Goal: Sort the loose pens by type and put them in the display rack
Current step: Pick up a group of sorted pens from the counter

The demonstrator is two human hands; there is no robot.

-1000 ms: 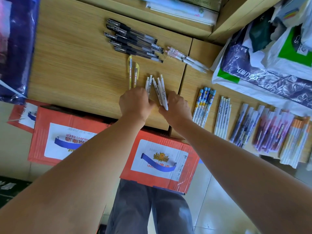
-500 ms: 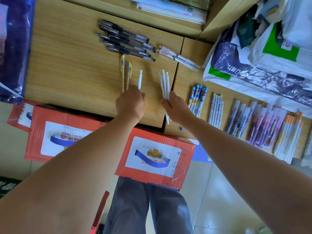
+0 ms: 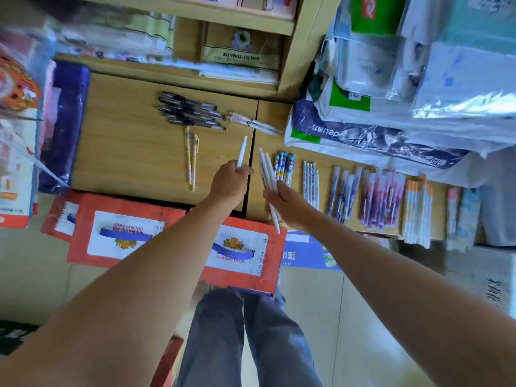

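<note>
Head view: sorting looks well along, with black pens (image 3: 190,111), two yellow pens (image 3: 191,157) and further sorted rows (image 3: 379,196) lying grouped on the wooden tabletop (image 3: 125,135). Nothing is racked, and no rack shows. Left hand (image 3: 229,181) pinches one white pen (image 3: 241,152); right hand (image 3: 287,203) grips a bundle of white pens (image 3: 268,174), both lifted off the top.

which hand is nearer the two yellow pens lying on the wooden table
Left. The left hand, pinching one white pen, sits just right of the two yellow pens; the right hand, holding a white pen bundle, is farther right.
</note>
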